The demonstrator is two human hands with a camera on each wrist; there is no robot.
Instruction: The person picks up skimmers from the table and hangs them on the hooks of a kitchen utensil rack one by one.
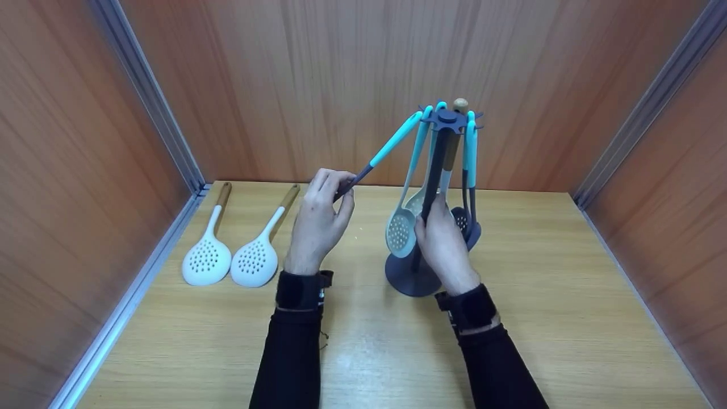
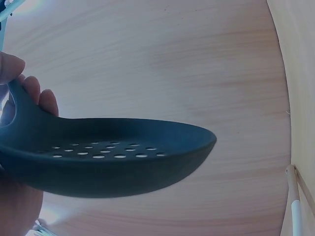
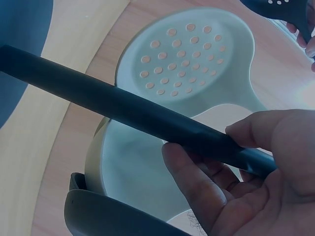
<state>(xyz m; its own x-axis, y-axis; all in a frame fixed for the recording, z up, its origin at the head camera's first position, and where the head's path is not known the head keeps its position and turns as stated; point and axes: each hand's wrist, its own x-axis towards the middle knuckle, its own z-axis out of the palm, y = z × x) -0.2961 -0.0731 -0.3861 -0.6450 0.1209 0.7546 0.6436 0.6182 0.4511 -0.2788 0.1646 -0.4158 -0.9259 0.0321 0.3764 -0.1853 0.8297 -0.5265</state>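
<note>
My left hand (image 1: 321,221) pinches the neck of a dark slotted spoon (image 2: 123,182) with a turquoise handle. That spoon slants outward, the top of its handle at the hooked head of a dark utensil stand (image 1: 413,284). Whether the handle is hooked on there, I cannot tell. Around the stand's pole (image 3: 118,105) my right hand (image 1: 446,241) curls its fingers and thumb. Beside that hand hang a pale green slotted spoon (image 1: 400,233), another pale green utensil partly hidden behind it, dark utensils (image 1: 472,227) with turquoise handles, and one with a wooden handle (image 1: 452,150).
Two white skimmers (image 1: 207,261) with wooden handles lie side by side on the left of the table (image 1: 363,352). Wooden panels (image 1: 363,85) with metal corner strips stand at the back and both sides.
</note>
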